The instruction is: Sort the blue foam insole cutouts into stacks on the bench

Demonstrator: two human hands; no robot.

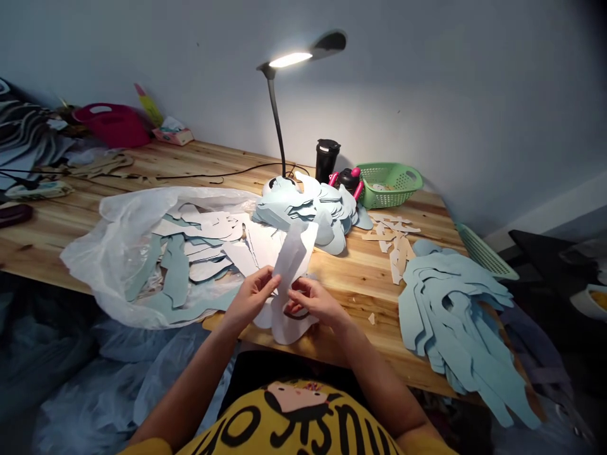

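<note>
Near the table's front edge, my left hand [256, 294] pinches the left side of a pale, curved cut piece [289, 256]. My right hand [313, 300] has its fingers closed on the same piece's right side. The piece stands up between both hands, and its wide lower end hangs at the table edge. Just left of it, a translucent plastic bag [114, 234] lies open with white and pale blue cut pieces [175, 268] in it. Behind the hands rests a pile of pale blue pieces [327, 208] under the lamp.
On the right, a large stack of blue pieces [450, 303] overhangs the table [341, 278]. Thin beige scraps [398, 243] lie beside it. Farther back are a desk lamp [275, 114], black tumbler [327, 159], green basket [389, 189], tissue box [174, 136] and red basket [114, 126].
</note>
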